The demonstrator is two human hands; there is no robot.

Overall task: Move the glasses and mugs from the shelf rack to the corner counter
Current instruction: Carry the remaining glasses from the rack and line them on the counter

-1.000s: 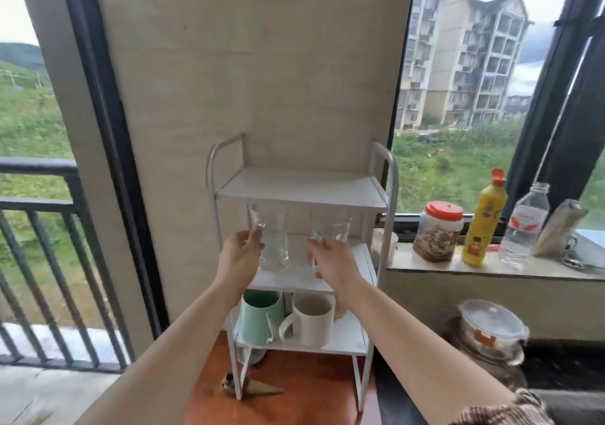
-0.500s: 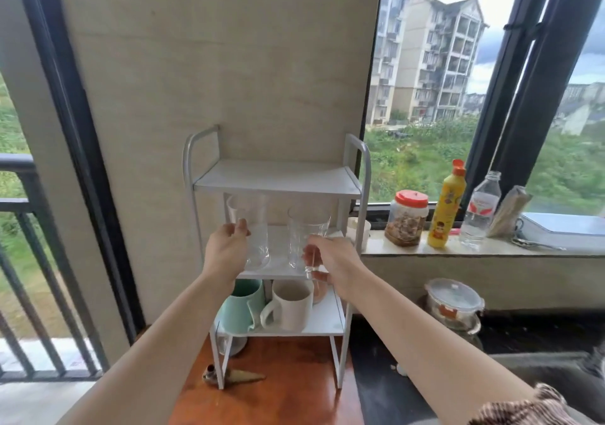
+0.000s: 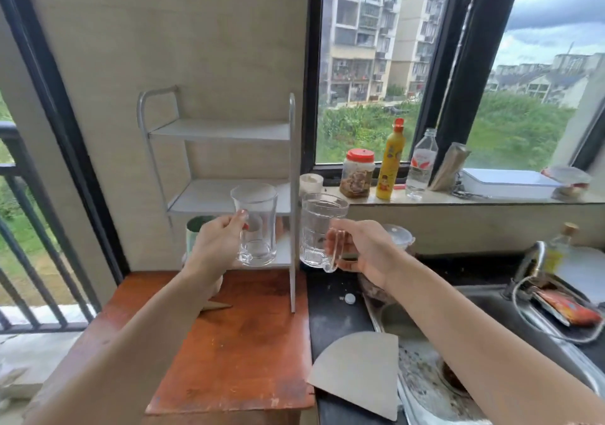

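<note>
My left hand [image 3: 217, 244] grips a clear glass [image 3: 255, 225] and holds it in the air in front of the white shelf rack [image 3: 222, 133]. My right hand [image 3: 363, 248] holds a clear glass mug [image 3: 319, 228] by its handle, just right of the rack's front post. The rack's top and middle shelves are bare. A green mug [image 3: 196, 225] on the bottom shelf peeks out behind my left hand; the rest of that shelf is hidden by my hands and the glasses.
The rack stands on a reddish wooden top [image 3: 235, 333]. To its right lie a black counter [image 3: 334, 313] and a steel sink [image 3: 491, 326] with a tap [image 3: 527, 267]. On the window ledge stand a red-lidded jar [image 3: 358, 172], yellow bottle [image 3: 389, 162], water bottle [image 3: 420, 166] and white box [image 3: 510, 182].
Both hands have lifted the two glasses off the middle shelf and drawn them out toward me and rightward. The view has swung right, showing the sink.
</note>
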